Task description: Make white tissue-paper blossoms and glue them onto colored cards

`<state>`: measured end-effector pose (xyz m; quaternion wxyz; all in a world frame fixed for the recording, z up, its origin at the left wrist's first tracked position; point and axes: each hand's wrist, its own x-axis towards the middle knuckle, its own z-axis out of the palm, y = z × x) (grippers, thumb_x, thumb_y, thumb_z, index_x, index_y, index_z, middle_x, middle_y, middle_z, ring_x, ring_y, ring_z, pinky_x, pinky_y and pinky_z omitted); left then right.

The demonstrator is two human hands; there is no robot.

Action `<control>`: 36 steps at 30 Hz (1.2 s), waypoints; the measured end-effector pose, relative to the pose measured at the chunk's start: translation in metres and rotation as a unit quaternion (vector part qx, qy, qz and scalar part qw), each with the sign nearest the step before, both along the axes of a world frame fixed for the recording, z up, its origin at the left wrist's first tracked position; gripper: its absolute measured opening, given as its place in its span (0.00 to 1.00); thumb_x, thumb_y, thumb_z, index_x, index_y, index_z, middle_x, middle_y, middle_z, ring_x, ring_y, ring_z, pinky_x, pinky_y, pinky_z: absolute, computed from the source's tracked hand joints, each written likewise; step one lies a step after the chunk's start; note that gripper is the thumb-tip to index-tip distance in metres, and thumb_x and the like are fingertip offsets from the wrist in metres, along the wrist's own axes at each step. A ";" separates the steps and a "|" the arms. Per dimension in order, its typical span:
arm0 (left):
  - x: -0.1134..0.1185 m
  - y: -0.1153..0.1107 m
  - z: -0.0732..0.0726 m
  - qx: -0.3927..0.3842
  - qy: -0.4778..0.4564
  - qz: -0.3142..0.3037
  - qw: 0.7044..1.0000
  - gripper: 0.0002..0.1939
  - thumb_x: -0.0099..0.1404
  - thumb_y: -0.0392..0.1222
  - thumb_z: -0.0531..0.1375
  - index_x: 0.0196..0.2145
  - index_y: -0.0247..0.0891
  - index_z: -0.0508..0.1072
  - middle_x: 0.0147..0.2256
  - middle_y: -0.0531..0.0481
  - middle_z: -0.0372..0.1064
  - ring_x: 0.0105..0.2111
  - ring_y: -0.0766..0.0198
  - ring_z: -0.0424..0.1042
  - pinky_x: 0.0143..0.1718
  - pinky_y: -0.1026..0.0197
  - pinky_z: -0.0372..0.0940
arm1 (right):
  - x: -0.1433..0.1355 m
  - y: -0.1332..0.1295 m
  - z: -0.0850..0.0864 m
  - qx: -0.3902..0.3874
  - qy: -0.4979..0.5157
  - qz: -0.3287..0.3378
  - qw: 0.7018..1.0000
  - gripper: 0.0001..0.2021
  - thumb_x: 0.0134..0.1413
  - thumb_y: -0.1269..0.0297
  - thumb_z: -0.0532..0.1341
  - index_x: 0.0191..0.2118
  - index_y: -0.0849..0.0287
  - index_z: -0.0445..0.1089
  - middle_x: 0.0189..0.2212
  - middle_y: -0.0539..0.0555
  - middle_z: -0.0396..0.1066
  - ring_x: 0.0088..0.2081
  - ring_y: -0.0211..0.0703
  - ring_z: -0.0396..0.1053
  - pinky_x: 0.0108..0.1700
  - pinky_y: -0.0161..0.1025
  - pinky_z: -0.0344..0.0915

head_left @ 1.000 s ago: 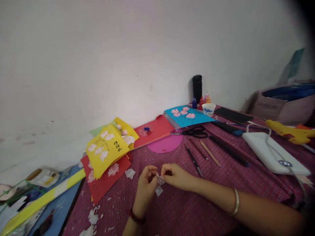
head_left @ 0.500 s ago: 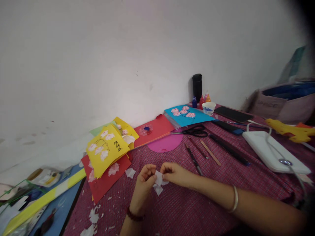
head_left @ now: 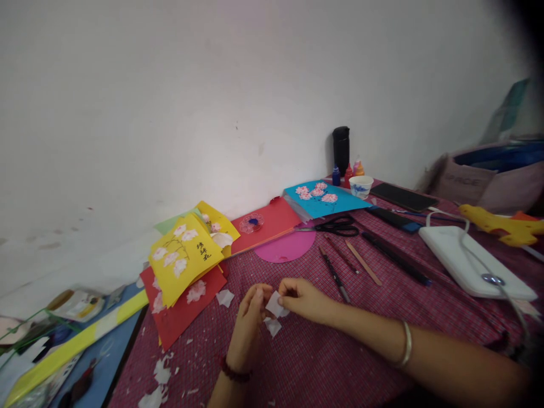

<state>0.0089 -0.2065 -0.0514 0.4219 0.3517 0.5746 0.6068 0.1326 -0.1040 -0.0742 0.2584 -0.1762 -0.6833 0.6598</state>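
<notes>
A small white piece of thin paper (head_left: 276, 305) is pinched between the thumb and fingers of my right hand (head_left: 304, 299), above the checked tablecloth. My left hand (head_left: 249, 317) is beside its left edge, thumb and curled fingers pressed together. Whether they grip anything is hidden. Just below the hands, another white scrap (head_left: 272, 326) lies on the cloth. A loose white paper piece (head_left: 225, 298) rests left of my left hand, near a red card (head_left: 187, 323) with pale pink flowers.
Yellow flower cards (head_left: 182, 255) are stacked at left. Scissors (head_left: 338, 226), a brush pen (head_left: 334, 275) and a wooden stick (head_left: 363, 262) lie beyond my right hand. Farther right are a white power bank (head_left: 471, 260) and a yellow glue gun (head_left: 501, 225). Paper scraps (head_left: 161, 371) litter the front left.
My left thumb has come off the face of the paper and now presses against its own fingers. The paper has tilted and stays in my right hand.
</notes>
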 end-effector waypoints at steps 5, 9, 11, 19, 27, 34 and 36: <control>0.000 0.003 0.003 -0.048 0.089 -0.048 0.994 0.14 0.53 0.49 0.64 0.27 0.35 0.69 0.22 0.55 0.62 0.22 0.70 0.61 0.24 0.67 0.57 | 0.002 0.000 0.002 -0.002 0.005 -0.008 1.000 0.04 0.44 0.68 0.57 0.23 0.60 0.60 0.19 0.44 0.57 0.22 0.32 0.54 0.25 0.31 0.52; 0.001 0.003 0.005 -0.065 0.106 -0.052 0.991 0.14 0.55 0.49 0.62 0.24 0.35 0.67 0.19 0.56 0.61 0.20 0.70 0.58 0.24 0.67 0.55 | 0.001 0.001 0.003 0.011 0.002 -0.012 1.000 0.04 0.44 0.69 0.57 0.23 0.60 0.60 0.19 0.44 0.57 0.22 0.32 0.54 0.24 0.30 0.52; -0.008 0.000 0.007 -0.051 0.108 -0.048 0.992 0.14 0.56 0.48 0.62 0.24 0.35 0.67 0.20 0.56 0.62 0.22 0.70 0.59 0.26 0.67 0.56 | 0.001 0.002 0.003 0.022 -0.003 -0.011 1.000 0.03 0.45 0.70 0.56 0.25 0.60 0.61 0.19 0.45 0.59 0.22 0.32 0.56 0.25 0.30 0.54; -0.092 -0.015 0.006 -0.053 0.212 0.138 0.966 0.18 0.55 0.54 0.61 0.24 0.35 0.68 0.20 0.57 0.61 0.22 0.69 0.58 0.26 0.66 0.54 | 0.008 0.013 0.000 0.151 -0.037 -0.030 0.987 0.07 0.42 0.78 0.54 0.28 0.60 0.65 0.25 0.48 0.64 0.27 0.36 0.60 0.30 0.33 0.56; -0.111 -0.024 0.010 -0.082 0.283 0.192 0.936 0.17 0.56 0.55 0.59 0.25 0.37 0.68 0.19 0.58 0.58 0.21 0.68 0.56 0.25 0.66 0.52 | 0.017 0.010 0.007 0.367 -0.085 0.035 0.926 0.19 0.39 0.80 0.55 0.40 0.57 0.68 0.38 0.52 0.67 0.42 0.43 0.63 0.45 0.39 0.56; -0.107 -0.020 0.006 -0.129 0.316 0.145 0.929 0.23 0.59 0.60 0.52 0.24 0.36 0.70 0.23 0.51 0.66 0.25 0.62 0.65 0.27 0.62 0.58 | 0.017 0.008 0.012 0.443 -0.133 0.055 0.885 0.12 0.46 0.76 0.56 0.38 0.57 0.69 0.41 0.54 0.66 0.45 0.44 0.61 0.47 0.41 0.54; -0.109 -0.019 0.005 -0.143 0.334 0.159 0.918 0.25 0.61 0.61 0.47 0.27 0.36 0.70 0.25 0.47 0.68 0.28 0.58 0.67 0.30 0.60 0.60 | 0.016 0.008 0.011 0.442 -0.134 0.052 0.885 0.08 0.47 0.75 0.57 0.33 0.58 0.68 0.40 0.53 0.67 0.44 0.44 0.62 0.46 0.40 0.54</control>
